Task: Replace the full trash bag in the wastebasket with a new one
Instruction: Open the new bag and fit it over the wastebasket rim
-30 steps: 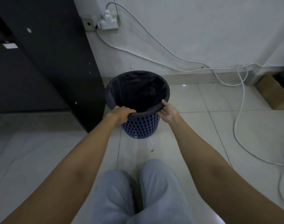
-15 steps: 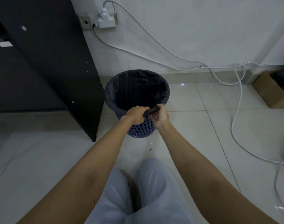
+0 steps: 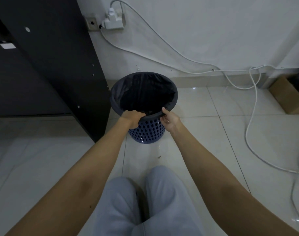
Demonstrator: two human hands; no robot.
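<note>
A blue perforated wastebasket (image 3: 147, 133) stands on the tiled floor against the wall. A black trash bag (image 3: 118, 97) lines it, its edge folded over the rim. My left hand (image 3: 132, 117) grips the bag's folded edge at the near-left rim, fingers curled over it. My right hand (image 3: 169, 117) pinches the same edge at the near-right rim, thumb on top. The inside of the bag is dark, so its contents cannot be made out.
A dark cabinet (image 3: 60, 65) stands right beside the basket on the left. White cables (image 3: 251, 116) run from a wall socket (image 3: 113, 21) across the floor on the right. A cardboard box (image 3: 288, 96) sits at the far right. My knees (image 3: 145, 201) are below.
My hands were close together on the near rim half a second ago; now they have spread apart along the bag's edge, left and right.
</note>
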